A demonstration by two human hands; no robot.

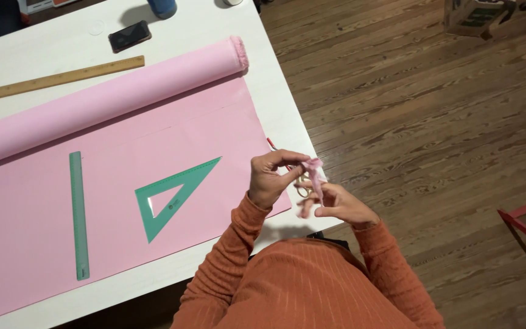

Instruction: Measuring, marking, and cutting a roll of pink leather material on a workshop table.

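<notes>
Step, judged: handling small pink fabric scrap (315, 173) | left hand (270, 180) pinching top, right hand (339, 204) gripping bottom | gold scissors (303, 187) beneath | green triangle (175, 196) at 9 o'clock | next: steady pinch needed.

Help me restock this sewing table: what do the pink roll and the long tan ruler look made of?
Pink roll: likely woven fabric, matte; its end shows a fuzzy, frayed edge. Long tan ruler: seemingly wood, pale brown with a dull finish; grain too small to confirm.

White table (278, 97) under pink fabric (123, 183)
</notes>
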